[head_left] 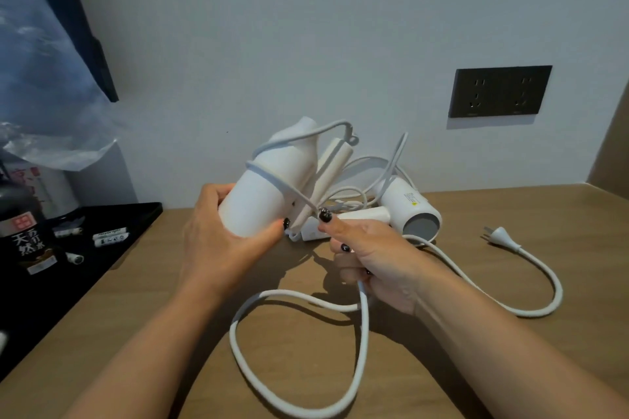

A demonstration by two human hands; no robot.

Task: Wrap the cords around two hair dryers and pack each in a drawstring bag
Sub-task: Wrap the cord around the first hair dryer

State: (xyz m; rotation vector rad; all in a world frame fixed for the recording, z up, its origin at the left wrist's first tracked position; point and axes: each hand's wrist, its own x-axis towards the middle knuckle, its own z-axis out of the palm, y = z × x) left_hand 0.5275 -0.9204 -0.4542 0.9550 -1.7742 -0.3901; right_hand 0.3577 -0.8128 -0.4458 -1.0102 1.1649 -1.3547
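Observation:
My left hand (pixel 218 241) grips the barrel of a white hair dryer (pixel 272 187) held above the wooden table (pixel 102 333), its handle folded up. A turn of its white cord (pixel 296 296) crosses the barrel. My right hand (pixel 371 258) holds that cord, index finger at the dryer's hinge. The slack loops on the table toward me and runs right to its plug (pixel 500 235). A second white hair dryer (pixel 408 211) lies on the table behind my hands by the wall, its cord bunched behind it. No drawstring bag is in view.
A black tray (pixel 112 248) at the left holds a dark bottle (pixel 25 235) and small white sachets. Crumpled clear plastic (pixel 51 143) sits above it. A dark double wall socket (pixel 500 92) is at the right.

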